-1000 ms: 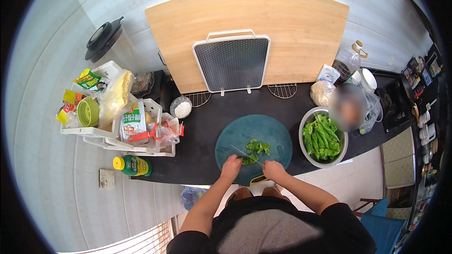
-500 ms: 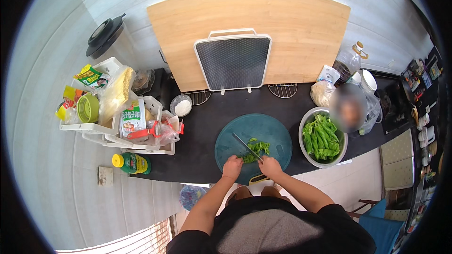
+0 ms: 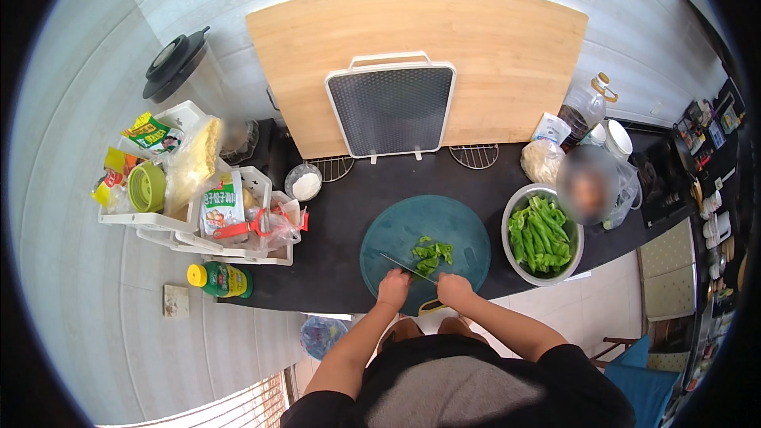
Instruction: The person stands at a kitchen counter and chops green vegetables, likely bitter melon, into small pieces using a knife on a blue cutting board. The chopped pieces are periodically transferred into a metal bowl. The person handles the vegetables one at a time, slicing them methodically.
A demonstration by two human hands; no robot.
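On a round dark-green cutting board (image 3: pixel 386 222) lies a small heap of chopped green pepper (image 3: pixel 432 252). My right hand (image 3: pixel 453 290) is closed round the handle of a knife (image 3: pixel 409 268). Its blade slants across the near part of the board, tip toward the far left. Right beside the blade, my left hand (image 3: pixel 394 288) rests on the board's near edge with fingers drawn together. What those fingers hold, if anything, is hidden. To the right stands a metal bowl (image 3: pixel 508 239) full of long green peppers (image 3: pixel 541 234).
White baskets (image 3: pixel 151 220) of packets stand at left, near a green bottle (image 3: pixel 224 280) with a yellow cap. A small bowl of white powder (image 3: pixel 305 184) is behind them. A wooden board (image 3: pixel 491 55) and a dark framed board (image 3: pixel 392 111) lean on the wall.
The knife has swung so its blade lies flatter across the board, nearer me, and its tip points further left. My hands have shifted slightly toward me. The chopped pepper lies apart from the blade.
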